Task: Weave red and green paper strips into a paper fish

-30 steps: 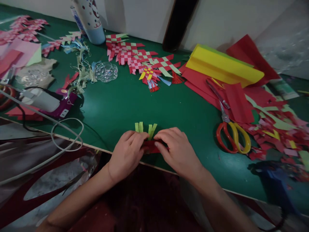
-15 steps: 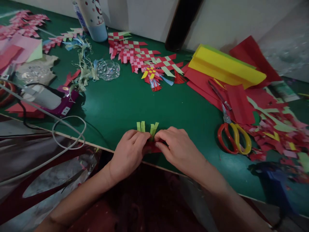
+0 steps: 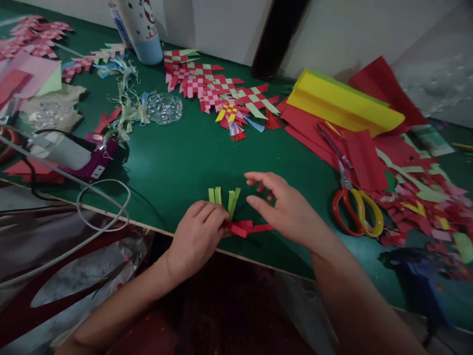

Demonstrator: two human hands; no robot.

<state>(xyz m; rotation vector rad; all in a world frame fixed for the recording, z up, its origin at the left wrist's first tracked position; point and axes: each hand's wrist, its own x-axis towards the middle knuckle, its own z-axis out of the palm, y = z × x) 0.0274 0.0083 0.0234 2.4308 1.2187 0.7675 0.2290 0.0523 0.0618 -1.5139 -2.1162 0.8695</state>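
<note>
Left hand (image 3: 199, 229): fingers bent and pressed together over the inner end of the red paper strips (image 3: 242, 229); thumb hidden, so its exact grip cannot be told. Red strips emerge to the right of these fingers, one reaching toward the right hand. Light green strips (image 3: 233, 202) stick up just beyond the left fingertips, in two groups.

Right hand (image 3: 286, 209): index finger and thumb spread, gap between them bare, other fingers curled. Raised just right of the green strips; the long red strip runs to the hand's lower edge, contact cannot be told.

Pose: left palm down, forearm from lower left; right hand thumb side toward the left fingers, forearm from lower right.

Containers: on the green surface (image 3: 166, 162), well beyond the left fingers and to their left, a clear scalloped tray (image 3: 165, 109) holding many small round pieces; farther past it, a bottle (image 3: 150, 49). Scissors (image 3: 358, 212) lie right of the right fingers.
</note>
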